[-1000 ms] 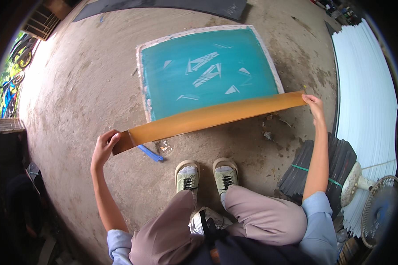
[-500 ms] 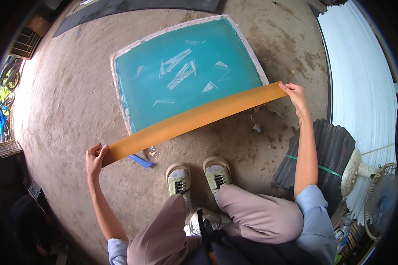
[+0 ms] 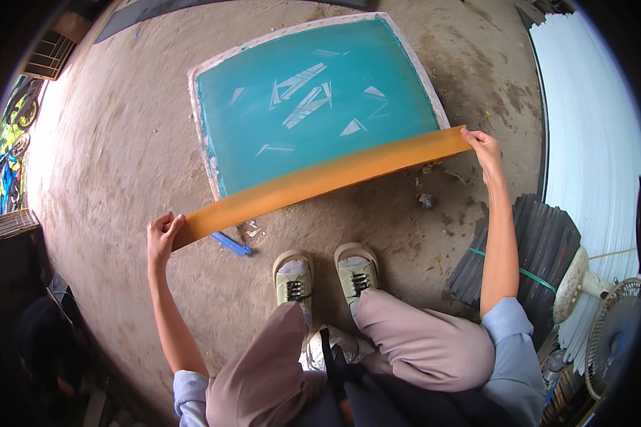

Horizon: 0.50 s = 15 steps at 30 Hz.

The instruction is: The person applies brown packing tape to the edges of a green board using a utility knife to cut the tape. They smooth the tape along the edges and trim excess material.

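One orange strip (image 3: 320, 180), one teal panel (image 3: 313, 103), two shoes (image 3: 293, 283) (a pair)

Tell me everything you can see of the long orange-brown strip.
The long orange-brown strip is narrow, thin and smooth-looking, darker toward its left end; its material is hard to tell. It slants across the view, its right end higher in the picture. The left hand grips one end, the right hand the other. It hides the near edge of the teal panel; whether the two touch is unclear.

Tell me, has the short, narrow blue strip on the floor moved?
No, the blue strip hasn't visibly moved: it lies just as before beside the small pale scraps.
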Each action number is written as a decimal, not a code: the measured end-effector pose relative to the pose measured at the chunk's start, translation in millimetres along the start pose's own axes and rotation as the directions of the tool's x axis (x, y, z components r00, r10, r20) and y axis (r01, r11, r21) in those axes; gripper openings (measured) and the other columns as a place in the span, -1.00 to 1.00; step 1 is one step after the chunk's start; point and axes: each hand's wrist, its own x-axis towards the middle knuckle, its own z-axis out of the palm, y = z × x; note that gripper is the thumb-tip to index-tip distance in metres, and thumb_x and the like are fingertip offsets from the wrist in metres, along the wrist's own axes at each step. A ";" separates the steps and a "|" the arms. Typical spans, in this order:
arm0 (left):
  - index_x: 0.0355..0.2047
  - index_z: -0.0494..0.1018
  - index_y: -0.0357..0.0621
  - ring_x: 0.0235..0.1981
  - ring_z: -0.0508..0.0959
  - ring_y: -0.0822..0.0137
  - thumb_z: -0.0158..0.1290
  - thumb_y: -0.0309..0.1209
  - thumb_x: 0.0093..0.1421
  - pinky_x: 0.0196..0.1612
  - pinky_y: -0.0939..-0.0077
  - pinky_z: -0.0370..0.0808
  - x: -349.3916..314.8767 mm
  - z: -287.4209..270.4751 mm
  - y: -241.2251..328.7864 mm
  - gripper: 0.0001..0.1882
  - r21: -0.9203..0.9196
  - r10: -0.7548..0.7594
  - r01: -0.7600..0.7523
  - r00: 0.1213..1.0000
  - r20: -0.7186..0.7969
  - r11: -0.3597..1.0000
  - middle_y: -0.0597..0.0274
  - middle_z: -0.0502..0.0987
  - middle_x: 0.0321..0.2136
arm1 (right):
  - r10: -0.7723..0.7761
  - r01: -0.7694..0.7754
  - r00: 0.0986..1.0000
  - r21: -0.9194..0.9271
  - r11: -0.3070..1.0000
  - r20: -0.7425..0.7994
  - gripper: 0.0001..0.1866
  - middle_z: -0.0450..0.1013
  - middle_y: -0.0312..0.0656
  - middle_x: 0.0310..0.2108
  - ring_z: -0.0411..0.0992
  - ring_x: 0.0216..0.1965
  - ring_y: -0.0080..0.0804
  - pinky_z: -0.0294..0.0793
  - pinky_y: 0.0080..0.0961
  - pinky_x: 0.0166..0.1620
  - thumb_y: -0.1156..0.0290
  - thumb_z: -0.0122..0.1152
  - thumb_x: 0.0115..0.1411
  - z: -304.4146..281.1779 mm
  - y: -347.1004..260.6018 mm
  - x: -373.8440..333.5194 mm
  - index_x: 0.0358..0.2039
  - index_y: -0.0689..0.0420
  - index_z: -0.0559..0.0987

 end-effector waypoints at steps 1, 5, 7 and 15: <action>-0.73 0.11 -0.15 -0.65 0.02 0.61 0.13 -0.12 0.07 -0.64 0.56 -0.08 -0.3 -0.8 0.1 -0.48 -0.016 -0.004 0.004 1.000 0.004 1.000 0.47 0.02 -0.74 | -0.001 0.001 1.000 0.006 1.000 -0.001 -0.57 0.46 -0.35 -0.45 0.32 -0.34 -0.64 0.22 -0.62 -0.15 0.05 0.31 0.00 0.1 1.3 0.8 -0.40 0.22 0.58; -0.72 0.11 -0.14 -0.65 0.02 0.61 0.13 -0.12 0.07 -0.64 0.56 -0.07 -1.0 1.3 -4.3 -0.49 -0.029 -0.018 0.019 1.000 0.012 0.999 0.47 0.02 -0.74 | 0.001 -0.001 1.000 0.023 1.000 0.018 -0.56 0.47 -0.34 -0.42 0.32 -0.30 -0.63 0.20 -0.59 -0.09 0.03 0.30 0.01 1.4 8.7 1.1 -0.40 0.22 0.57; -0.72 0.11 -0.14 -0.65 0.02 0.60 0.12 -0.11 0.07 -0.64 0.56 -0.06 -0.8 1.6 -6.6 -0.49 -0.015 -0.015 0.015 1.000 0.013 1.000 0.46 0.02 -0.73 | 0.008 -0.008 1.000 0.012 1.000 0.018 -0.56 0.47 -0.34 -0.42 0.33 -0.30 -0.62 0.19 -0.58 -0.08 0.03 0.30 0.01 1.4 9.4 1.1 -0.39 0.21 0.57; -0.72 0.10 -0.16 -0.65 0.03 0.58 0.12 -0.10 0.07 -0.63 0.54 -0.04 2.8 1.7 -5.2 -0.47 -0.004 0.001 -0.001 1.000 0.020 1.000 0.41 0.00 -0.74 | 0.044 -0.044 0.999 -0.027 0.999 0.015 -0.58 0.47 -0.35 -0.39 0.33 -0.24 -0.60 0.16 -0.53 0.00 0.03 0.28 0.02 3.4 6.7 -0.8 -0.37 0.18 0.58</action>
